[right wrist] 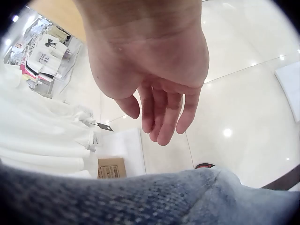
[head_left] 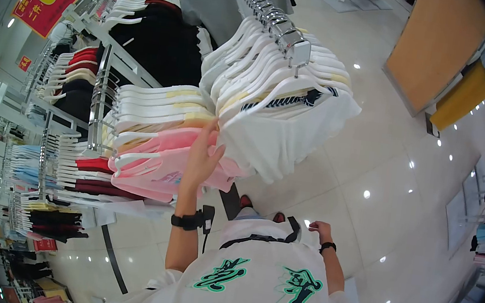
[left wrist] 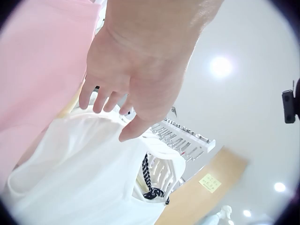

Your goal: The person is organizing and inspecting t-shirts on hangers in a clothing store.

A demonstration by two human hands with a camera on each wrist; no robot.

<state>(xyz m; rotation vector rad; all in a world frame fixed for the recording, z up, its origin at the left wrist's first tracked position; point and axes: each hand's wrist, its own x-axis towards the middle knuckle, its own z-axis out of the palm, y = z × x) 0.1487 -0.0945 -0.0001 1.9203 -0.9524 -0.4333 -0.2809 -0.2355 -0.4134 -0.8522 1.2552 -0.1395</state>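
My left hand (head_left: 200, 159) reaches up to the rack, between the white tops (head_left: 284, 135) and the pink tops (head_left: 171, 157). In the left wrist view its fingers (left wrist: 112, 101) extend loosely at the shoulder of a white top (left wrist: 89, 159), with the thumb apart and nothing gripped. A pink garment (left wrist: 42, 70) hangs beside that hand. The front white top has a black-and-white patterned strap (head_left: 282, 102) at its neckline and hangs on a white hanger (head_left: 291, 83). At my side, my right hand (right wrist: 150, 89) hangs with loosely bent fingers, holding nothing.
A chrome rail (head_left: 272, 17) carries the row of white hangers. Black garments (head_left: 159, 42) hang behind it. To the right, a wooden panel (head_left: 437, 48) stands on the tiled floor (head_left: 361, 228). A cardboard box (right wrist: 111, 168) sits low under the white clothes.
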